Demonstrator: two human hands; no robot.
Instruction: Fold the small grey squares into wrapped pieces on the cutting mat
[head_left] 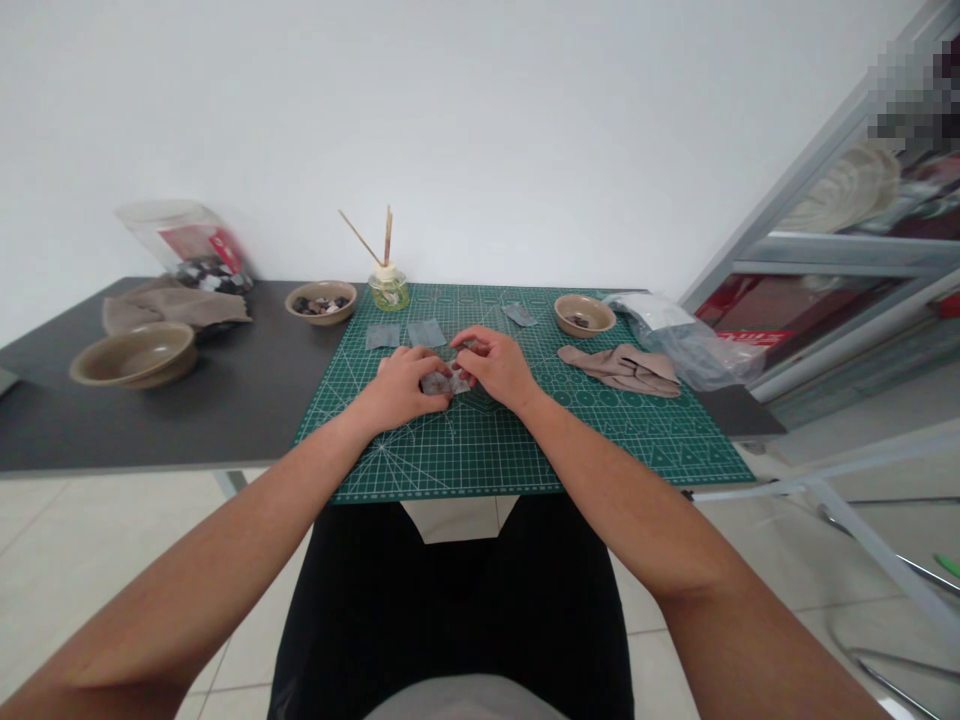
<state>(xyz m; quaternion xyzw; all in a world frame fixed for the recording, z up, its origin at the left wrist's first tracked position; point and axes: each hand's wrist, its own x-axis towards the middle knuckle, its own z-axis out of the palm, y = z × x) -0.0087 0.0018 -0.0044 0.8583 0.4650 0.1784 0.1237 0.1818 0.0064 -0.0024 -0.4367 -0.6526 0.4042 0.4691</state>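
My left hand (pixel 405 384) and my right hand (pixel 491 364) meet over the middle of the green cutting mat (pixel 525 440). Both pinch the same small grey pouch (pixel 444 382), fingers curled round it. Just beyond the hands two flat grey pouches (pixel 405 335) lie side by side on the mat. A third grey pouch (pixel 519 314) lies further right. A tan bowl (pixel 584 315) with a few dark bits stands at the mat's far right.
A reed diffuser (pixel 388 285) stands at the mat's far edge, beside a bowl of stones (pixel 321 302). An empty tan bowl (pixel 135 355), beige cloth (pixel 171 304) and a plastic bag (pixel 191 245) are left. Beige cloth (pixel 622 368) and clear bags (pixel 682 335) lie right.
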